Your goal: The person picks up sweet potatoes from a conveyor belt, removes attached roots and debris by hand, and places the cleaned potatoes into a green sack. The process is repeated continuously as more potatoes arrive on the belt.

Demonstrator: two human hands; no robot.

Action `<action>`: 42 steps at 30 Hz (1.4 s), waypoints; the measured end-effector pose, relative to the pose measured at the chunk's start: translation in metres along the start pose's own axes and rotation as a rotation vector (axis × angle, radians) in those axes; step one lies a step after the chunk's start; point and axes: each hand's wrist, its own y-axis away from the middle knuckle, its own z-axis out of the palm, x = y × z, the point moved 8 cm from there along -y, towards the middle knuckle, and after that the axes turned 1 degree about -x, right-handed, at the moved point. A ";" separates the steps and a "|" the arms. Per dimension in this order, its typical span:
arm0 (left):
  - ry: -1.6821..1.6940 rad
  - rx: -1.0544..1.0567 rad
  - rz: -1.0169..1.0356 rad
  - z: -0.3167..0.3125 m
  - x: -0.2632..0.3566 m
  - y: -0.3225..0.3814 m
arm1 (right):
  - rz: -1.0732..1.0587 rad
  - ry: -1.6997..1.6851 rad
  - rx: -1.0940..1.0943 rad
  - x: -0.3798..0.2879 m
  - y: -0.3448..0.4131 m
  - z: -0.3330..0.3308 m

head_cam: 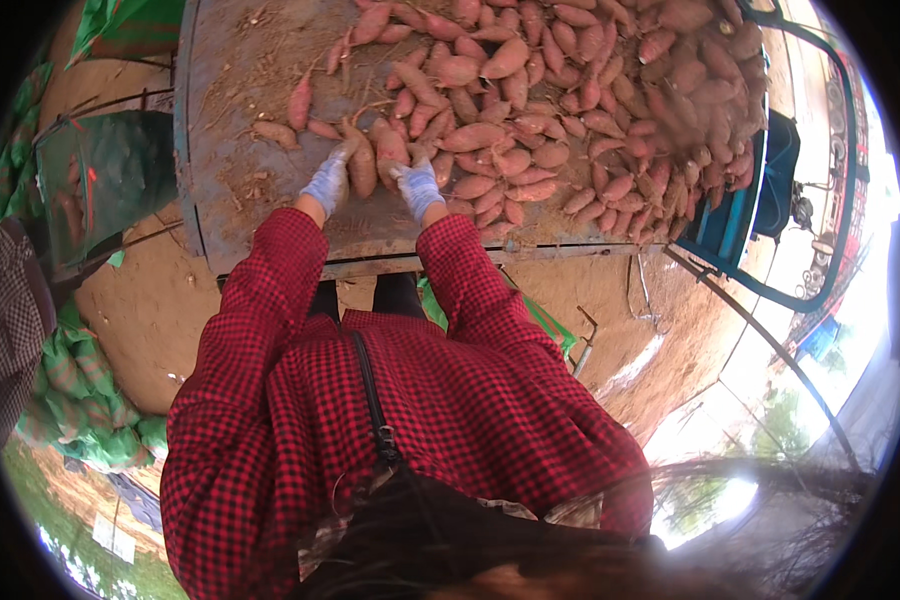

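Note:
Gloved in pale fabric, my left hand [330, 180] is closed around a large brownish sweet potato [361, 165] near the front edge of a metal truck bed [270, 225]. My right hand [415, 180], in a similar glove, grips another sweet potato [390, 146] just to its right; part of that one is hidden by the fingers. A big heap of reddish sweet potatoes [510, 112] spreads from beside my right hand to the bed's right side. Several single ones, among them a pink sweet potato [300, 103], lie beyond my left hand.
Left of the bed, a green mesh bag [105, 187] hangs open on a frame with sweet potatoes inside. Filled green bags [82, 390] lie on the ground at lower left, beside a person's checked sleeve [7, 322]. A blue metal rail [795, 304] bounds the right.

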 end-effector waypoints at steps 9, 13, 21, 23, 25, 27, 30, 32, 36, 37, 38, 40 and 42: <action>-0.835 0.062 0.383 -0.016 0.023 0.084 | 0.068 -1.058 -0.133 -0.003 0.042 0.069; -0.739 0.020 0.594 -0.054 0.079 0.158 | 0.188 -0.860 -0.187 -0.055 0.060 0.144; -0.388 0.263 0.987 -0.249 0.328 0.333 | -0.329 -0.483 -1.047 -0.287 0.045 0.439; -0.121 0.181 0.693 -0.325 0.393 0.320 | -0.300 -0.425 -1.053 -0.325 0.026 0.496; -0.251 0.069 0.454 -0.382 0.450 0.295 | -0.728 -0.167 -0.628 -0.357 0.010 0.496; -0.563 0.682 0.508 -0.455 0.497 0.276 | -0.603 0.098 -0.431 -0.327 -0.002 0.467; -1.265 1.100 0.873 -0.418 0.507 0.268 | -0.633 0.200 -0.273 -0.253 0.010 0.343; -1.357 0.966 1.165 -0.338 0.471 0.253 | -0.541 0.398 -0.099 -0.204 0.003 0.228; -1.218 0.540 1.187 -0.167 0.352 0.183 | -0.461 0.723 0.873 -0.173 0.010 -0.023; -1.158 0.332 1.174 -0.123 0.323 0.161 | -0.146 0.760 0.971 -0.158 -0.008 -0.065; -1.297 0.354 1.062 -0.091 0.295 0.139 | 0.025 0.644 0.839 -0.144 -0.034 -0.092; -1.336 0.228 0.772 -0.037 0.239 0.090 | 0.237 0.616 0.616 -0.128 -0.074 -0.116; -0.902 -0.098 0.594 0.015 0.185 0.059 | 0.128 0.642 0.581 -0.132 -0.089 -0.107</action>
